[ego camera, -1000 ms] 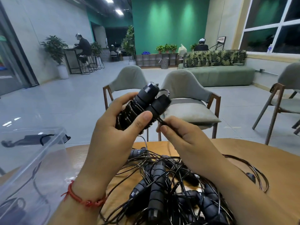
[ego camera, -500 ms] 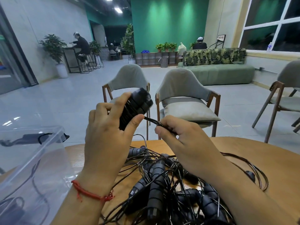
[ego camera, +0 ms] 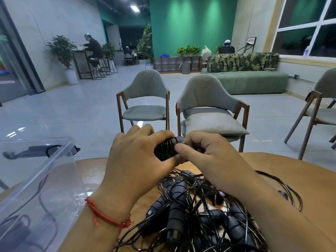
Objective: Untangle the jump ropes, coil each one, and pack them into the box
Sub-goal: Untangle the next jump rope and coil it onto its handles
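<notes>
My left hand (ego camera: 138, 157) grips a coiled jump rope (ego camera: 166, 149), its black handles wrapped round with thin cord, held above the table's far edge. My right hand (ego camera: 203, 153) pinches the cord end at the bundle's right side, thumb against the wraps. Below both hands a tangled pile of jump ropes (ego camera: 196, 211) with black handles and thin black cords lies on the round wooden table (ego camera: 309, 175). A clear plastic box (ego camera: 36, 188) stands at the left, with dark coiled ropes dimly seen inside.
Two grey upholstered chairs (ego camera: 209, 106) stand just beyond the table, a third chair (ego camera: 320, 110) at the right. Loose cord loops (ego camera: 291, 191) spread toward the table's right side. People sit far off in the room.
Both hands have dropped lower, toward the table. The bundle has turned from upright to lying sideways, and my right hand has moved in close against it with the cord end.
</notes>
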Tool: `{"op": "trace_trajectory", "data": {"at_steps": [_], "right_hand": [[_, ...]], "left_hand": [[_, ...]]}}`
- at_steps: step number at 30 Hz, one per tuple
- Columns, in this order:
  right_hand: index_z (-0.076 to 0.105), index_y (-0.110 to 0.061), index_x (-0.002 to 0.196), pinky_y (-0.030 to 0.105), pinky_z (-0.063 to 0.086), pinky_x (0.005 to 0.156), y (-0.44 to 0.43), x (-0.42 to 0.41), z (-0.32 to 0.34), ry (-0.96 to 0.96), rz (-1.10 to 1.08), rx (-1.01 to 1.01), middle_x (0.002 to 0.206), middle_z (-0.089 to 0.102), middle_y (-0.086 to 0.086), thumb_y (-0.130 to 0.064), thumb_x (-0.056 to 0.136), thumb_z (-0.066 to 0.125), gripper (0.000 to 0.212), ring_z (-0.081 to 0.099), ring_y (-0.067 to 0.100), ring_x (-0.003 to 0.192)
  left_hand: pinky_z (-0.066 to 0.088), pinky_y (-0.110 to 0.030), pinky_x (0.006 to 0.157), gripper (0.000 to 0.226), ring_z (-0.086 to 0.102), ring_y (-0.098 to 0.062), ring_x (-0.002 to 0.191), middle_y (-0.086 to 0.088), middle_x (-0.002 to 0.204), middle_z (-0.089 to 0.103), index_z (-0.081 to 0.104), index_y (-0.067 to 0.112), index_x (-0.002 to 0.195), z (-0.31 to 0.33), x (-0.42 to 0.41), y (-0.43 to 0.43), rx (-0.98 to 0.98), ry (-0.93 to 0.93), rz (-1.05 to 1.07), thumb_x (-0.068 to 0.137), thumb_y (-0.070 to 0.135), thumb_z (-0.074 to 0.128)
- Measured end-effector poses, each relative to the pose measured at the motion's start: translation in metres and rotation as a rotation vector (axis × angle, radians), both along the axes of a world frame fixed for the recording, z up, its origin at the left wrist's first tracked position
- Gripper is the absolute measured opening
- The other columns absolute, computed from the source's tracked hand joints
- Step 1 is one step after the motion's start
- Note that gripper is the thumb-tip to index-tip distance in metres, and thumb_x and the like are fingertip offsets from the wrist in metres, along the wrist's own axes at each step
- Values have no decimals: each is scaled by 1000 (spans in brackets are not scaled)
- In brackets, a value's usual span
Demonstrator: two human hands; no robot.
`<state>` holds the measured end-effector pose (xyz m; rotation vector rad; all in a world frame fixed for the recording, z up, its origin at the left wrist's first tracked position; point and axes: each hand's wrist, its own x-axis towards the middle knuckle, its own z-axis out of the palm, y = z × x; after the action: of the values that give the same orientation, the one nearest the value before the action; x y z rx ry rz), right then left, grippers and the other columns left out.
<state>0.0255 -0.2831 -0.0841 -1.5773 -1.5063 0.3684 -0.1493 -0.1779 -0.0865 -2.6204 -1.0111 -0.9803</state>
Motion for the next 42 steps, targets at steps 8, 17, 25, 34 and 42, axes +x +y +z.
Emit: {"op": "trace_trajectory", "data": {"at_steps": [8,17,25,34,42], "right_hand": [[64,-50,111,38,55,73,-9,17,13,-14,2,-233,96,71,-17,-32,82,69,35,67,7,74],[77,-30,92,41,54,70,-7,15,15,138,13,-179,81,75,-2,-47,105,61,27,73,17,73],[73,-30,130,31,43,112,-8,0,10,-360,253,283,138,62,-19,6,99,65,48,53,17,138],[54,-46,142,53,31,121,6,15,-7,-692,35,33,148,49,-31,-11,90,44,63,30,13,151],[56,-47,146,49,24,128,-4,14,2,-411,98,109,166,28,-31,-16,86,51,67,16,8,161]], "left_hand": [[44,-36,75,54,51,-13,86,16,84,56,74,50,116,-7,-4,11,-51,-71,88,83,89,53],[55,-44,79,42,60,-16,88,15,82,64,82,44,103,-1,-25,28,-159,-260,159,87,79,65],[46,-36,74,57,51,-5,83,18,84,58,73,53,112,7,-15,7,-179,86,-81,79,93,50],[40,-32,76,60,48,-4,87,22,88,57,72,55,118,10,-16,5,-134,185,-285,80,95,47],[44,-39,76,52,51,-9,85,18,85,59,76,49,114,18,-27,12,-25,-22,-102,83,85,57]]}}
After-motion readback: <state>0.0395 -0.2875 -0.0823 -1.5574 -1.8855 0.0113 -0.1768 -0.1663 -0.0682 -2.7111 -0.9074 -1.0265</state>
